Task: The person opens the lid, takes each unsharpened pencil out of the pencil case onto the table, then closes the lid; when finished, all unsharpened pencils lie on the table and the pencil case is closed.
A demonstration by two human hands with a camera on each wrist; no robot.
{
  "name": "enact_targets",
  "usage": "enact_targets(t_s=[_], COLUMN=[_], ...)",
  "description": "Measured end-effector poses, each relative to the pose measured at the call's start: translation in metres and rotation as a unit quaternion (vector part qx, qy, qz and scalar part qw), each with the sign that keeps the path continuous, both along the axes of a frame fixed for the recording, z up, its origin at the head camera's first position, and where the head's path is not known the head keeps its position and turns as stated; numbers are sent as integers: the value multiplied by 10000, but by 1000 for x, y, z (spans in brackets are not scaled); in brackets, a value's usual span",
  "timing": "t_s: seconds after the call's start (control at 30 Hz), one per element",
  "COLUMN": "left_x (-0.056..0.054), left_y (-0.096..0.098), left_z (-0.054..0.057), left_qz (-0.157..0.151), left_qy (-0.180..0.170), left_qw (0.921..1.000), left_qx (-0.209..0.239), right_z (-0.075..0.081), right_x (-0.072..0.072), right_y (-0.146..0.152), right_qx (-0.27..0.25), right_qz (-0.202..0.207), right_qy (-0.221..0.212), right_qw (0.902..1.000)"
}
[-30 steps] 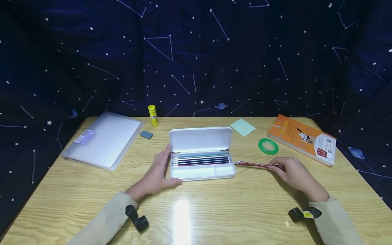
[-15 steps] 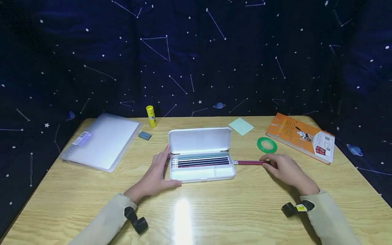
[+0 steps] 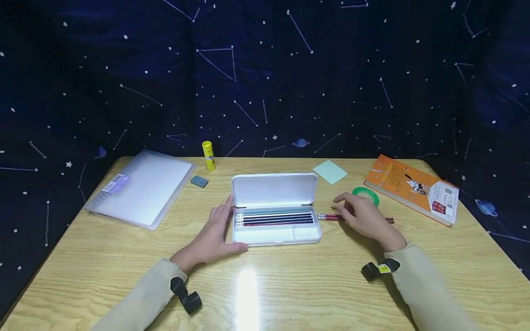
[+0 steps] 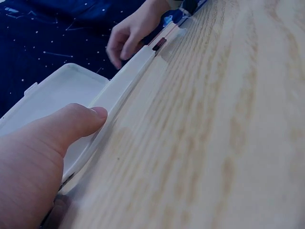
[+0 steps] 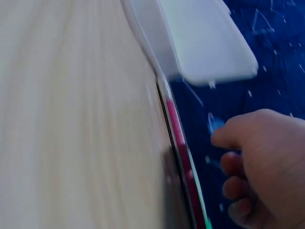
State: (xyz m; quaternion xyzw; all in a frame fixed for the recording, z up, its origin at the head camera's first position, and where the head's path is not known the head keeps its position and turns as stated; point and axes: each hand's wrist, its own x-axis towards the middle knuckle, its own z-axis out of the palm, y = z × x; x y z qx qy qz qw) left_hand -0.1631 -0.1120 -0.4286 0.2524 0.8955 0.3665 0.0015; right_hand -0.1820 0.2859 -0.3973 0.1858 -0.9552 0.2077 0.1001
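A white pencil case (image 3: 262, 236) lies with its lid raised at mid-table. Several dark pencils (image 3: 276, 218) and a red one lie in its long rear compartment; the two front compartments hold nothing. My left hand (image 3: 210, 236) spans the case's left end, thumb at the front corner and fingers at the back. In the left wrist view the thumb (image 4: 86, 119) presses the case's front wall. Red pencils (image 3: 329, 217) lie on the table by the case's right end, eraser ends toward it. Above them hovers my right hand (image 3: 366, 219), fingers loosely bent, holding nothing, hiding their middle.
Behind my right hand lies a green tape roll (image 3: 374, 196), with an orange book (image 3: 407, 186) beyond. Pale green sticky notes (image 3: 330, 172) are at the back. On the left are a grey eraser (image 3: 199, 181), an upright yellow glue stick (image 3: 209, 156) and a clear folder (image 3: 145, 188).
My right hand pushed the red pencils left toward the case, then let go of their far ends and moved left above them. The left hand keeps its place on the case.
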Motion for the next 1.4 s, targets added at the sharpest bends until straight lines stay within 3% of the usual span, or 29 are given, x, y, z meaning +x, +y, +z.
enact_targets(t_s=[0.2,0.27,0.4,0.63,0.87,1.07,1.4], left_x=[2,1,-2,-3,-4,-4,-4], left_y=[-3,-2,-3,-4,0,0,-1], left_z=[-1,-1,-1,-2,-3,-3,-2], left_qz=[55,13,-27,36,11,-8,-30], left_qy=[-59,-18,4,-62,45,31,-3], left_qw=[10000,10000,10000,10000,10000,10000,9999], left_qx=[-28,-43,-43,-19,29,85,100], right_z=[1,2,2,-3,2,-2,-4], right_x=[-6,-5,-7,-11,-14,-17,-11], right_y=[-52,-66,-88,-102,-110,-109,-106], right_qx=[-684,-632,-157,510,439,343,100], right_qz=[907,1132,1401,1328,1088,1040,909], right_qy=[-374,-526,-405,-178,-490,-488,303], right_qw=[9928,9902,9892,9897,9919,9928,9954])
